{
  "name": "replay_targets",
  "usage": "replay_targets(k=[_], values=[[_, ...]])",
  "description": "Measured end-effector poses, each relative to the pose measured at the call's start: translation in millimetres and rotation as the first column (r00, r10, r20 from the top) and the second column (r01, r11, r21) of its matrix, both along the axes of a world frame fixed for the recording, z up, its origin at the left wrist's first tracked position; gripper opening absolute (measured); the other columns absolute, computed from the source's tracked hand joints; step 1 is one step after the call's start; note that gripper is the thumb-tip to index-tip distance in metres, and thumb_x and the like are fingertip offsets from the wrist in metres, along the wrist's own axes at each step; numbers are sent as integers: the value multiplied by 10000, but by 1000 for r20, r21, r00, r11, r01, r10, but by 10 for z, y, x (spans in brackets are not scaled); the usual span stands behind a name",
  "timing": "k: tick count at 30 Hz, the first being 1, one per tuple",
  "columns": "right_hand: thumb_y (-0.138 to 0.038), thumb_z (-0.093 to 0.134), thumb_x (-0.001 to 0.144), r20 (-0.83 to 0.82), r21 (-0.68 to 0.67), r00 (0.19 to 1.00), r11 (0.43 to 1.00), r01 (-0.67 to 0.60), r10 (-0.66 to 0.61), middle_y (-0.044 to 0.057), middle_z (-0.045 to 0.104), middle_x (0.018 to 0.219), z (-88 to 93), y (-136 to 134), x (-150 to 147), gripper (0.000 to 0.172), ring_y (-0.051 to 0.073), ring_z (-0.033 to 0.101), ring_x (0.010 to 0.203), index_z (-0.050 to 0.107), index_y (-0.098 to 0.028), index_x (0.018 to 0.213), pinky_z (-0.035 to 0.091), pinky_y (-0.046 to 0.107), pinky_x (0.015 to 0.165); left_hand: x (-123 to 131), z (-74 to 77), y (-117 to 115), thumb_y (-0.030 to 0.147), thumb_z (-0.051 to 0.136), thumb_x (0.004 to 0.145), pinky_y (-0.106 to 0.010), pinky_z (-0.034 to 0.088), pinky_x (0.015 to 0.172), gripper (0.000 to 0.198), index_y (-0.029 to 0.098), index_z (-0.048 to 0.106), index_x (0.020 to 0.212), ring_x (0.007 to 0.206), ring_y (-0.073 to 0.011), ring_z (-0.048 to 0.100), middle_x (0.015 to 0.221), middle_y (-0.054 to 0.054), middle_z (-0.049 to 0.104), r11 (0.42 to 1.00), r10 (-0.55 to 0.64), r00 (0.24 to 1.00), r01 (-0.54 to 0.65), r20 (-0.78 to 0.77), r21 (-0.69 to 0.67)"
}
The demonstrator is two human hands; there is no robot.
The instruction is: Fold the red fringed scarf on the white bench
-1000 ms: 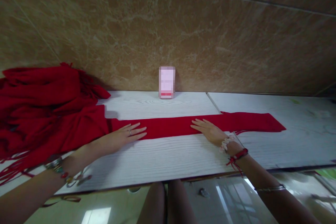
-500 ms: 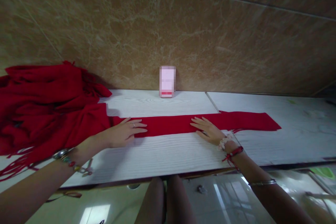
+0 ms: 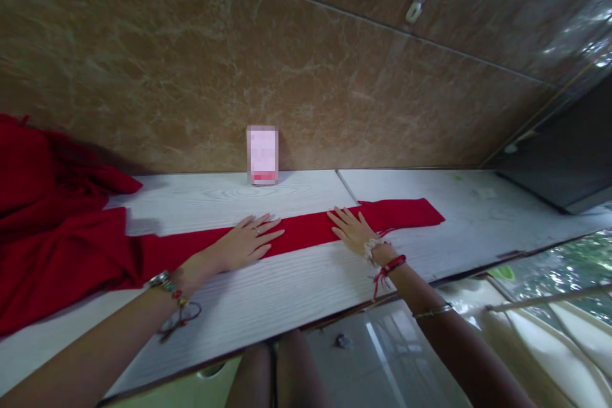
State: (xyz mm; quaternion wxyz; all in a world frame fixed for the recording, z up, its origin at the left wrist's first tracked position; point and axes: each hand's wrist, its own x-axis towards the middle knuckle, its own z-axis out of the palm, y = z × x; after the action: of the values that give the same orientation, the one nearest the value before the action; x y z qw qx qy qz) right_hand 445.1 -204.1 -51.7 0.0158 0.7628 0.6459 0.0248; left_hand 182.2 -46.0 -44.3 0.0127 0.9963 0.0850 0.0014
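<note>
A long red scarf point(image 3: 306, 231), folded into a narrow strip, lies along the white wood-grain tabletop point(image 3: 229, 325). My left hand point(image 3: 248, 241) rests flat on the strip with its fingers spread. Farther right, my right hand point(image 3: 351, 229) also lies flat on it, fingers apart. Past that hand, the strip ends in a slanted edge, with some fringe showing along its sides. At the left, the strip runs up to a loose heap of red fabric point(image 3: 52, 223); whether they are one piece I cannot tell.
A small pinkish-white box-like object point(image 3: 262, 154), its face blurred, stands against the brown marbled wall point(image 3: 191, 70). A dark grey panel point(image 3: 568, 146) is at the right end of the table. Below the front edge are a tiled floor and a green item point(image 3: 502, 273).
My view has swung to the right, so the scene sits farther left. Against the scarf, my left hand has slid right, closer to my right hand. Both hands remain flat.
</note>
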Motion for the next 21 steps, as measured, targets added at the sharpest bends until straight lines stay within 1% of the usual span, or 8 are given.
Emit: replay_targets(k=[3,6,8,10,12,14,17,21], values=[[-368,241,895,62,35,991,992,120,-122,128,329,1382,-6,-133,380,465,281,289,1259,351,-211,1319,282,579,950,-57,-17,40,309,257,901,-454,186,1018,426,292,320,1322,1301,-228,199,1408,-15,288,1000,-10,1000,10,-1,-5],[-343,277,890,85,66,984,986,154,-160,160,340,1368,26,-158,449,465,298,295,1253,378,-154,1303,285,564,957,-54,-16,48,296,268,894,-475,191,1013,423,291,344,1311,1295,-237,216,1402,-17,300,1000,-6,1000,6,-8,-7],[-326,292,890,73,85,993,993,82,-88,158,318,1381,48,-112,297,465,292,267,1267,368,-136,1307,271,541,977,13,0,31,291,290,884,-486,175,1017,413,282,390,1284,1291,-240,228,1395,-23,317,1000,-3,1000,3,7,-2],[-326,290,894,47,90,998,994,-55,51,137,305,1392,55,-36,66,465,264,244,1280,347,-147,1320,260,504,999,144,19,-10,288,296,880,-470,155,1031,408,259,415,1269,1289,-228,237,1392,-33,323,1000,-11,999,10,42,2],[-345,278,899,17,70,986,984,-165,164,115,303,1398,48,39,-129,470,233,238,1286,322,-165,1332,257,465,1013,312,27,-69,302,287,886,-431,152,1043,422,232,383,1291,1292,-206,231,1397,-42,313,999,-39,996,39,78,-1],[-357,265,903,8,44,977,976,-214,214,101,297,1403,37,77,-185,473,213,237,1288,312,-173,1337,251,437,1024,463,12,-125,333,274,894,-399,169,1042,446,218,332,1322,1295,-191,223,1400,-45,304,997,-79,992,81,94,-12],[-352,265,904,42,-6,987,988,-155,155,110,303,1399,44,11,63,473,214,252,1282,310,-169,1338,248,439,1022,565,-34,-163,374,257,901,-395,190,1031,460,226,309,1333,1292,-192,234,1400,-41,300,991,-131,988,133,83,-27],[-335,292,905,121,16,993,1000,10,-12,96,389,1354,142,-285,723,417,242,320,1247,379,-219,1296,282,487,985,533,-62,-144,375,241,906,-389,199,1025,452,247,305,1334,1283,-192,259,1400,-27,297,990,-137,987,139,80,-20]])
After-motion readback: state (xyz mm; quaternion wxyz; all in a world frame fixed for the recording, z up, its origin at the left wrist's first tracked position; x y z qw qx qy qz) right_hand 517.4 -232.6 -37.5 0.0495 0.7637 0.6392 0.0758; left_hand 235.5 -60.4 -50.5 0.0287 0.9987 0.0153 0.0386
